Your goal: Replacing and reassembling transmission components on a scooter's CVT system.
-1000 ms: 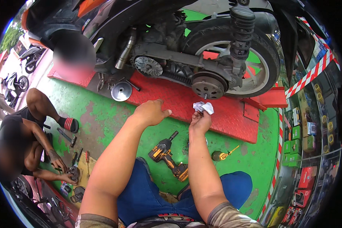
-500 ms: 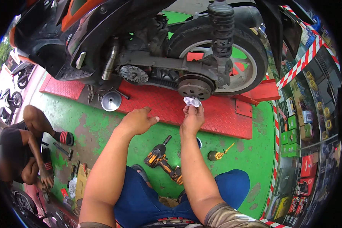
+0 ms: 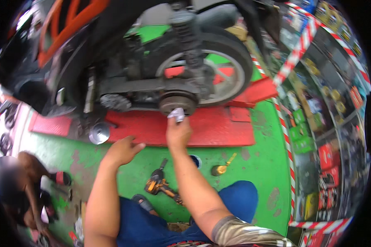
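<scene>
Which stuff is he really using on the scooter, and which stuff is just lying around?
In use: right hand, white rag, round clutch drum.
Lying about: cordless drill, brass-coloured tool, round metal cover. Left hand hovers empty.

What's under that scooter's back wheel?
The rear wheel sits over a red ramp on the green floor. The right hand presses a white rag at the round hub, hiding part of it.
</scene>
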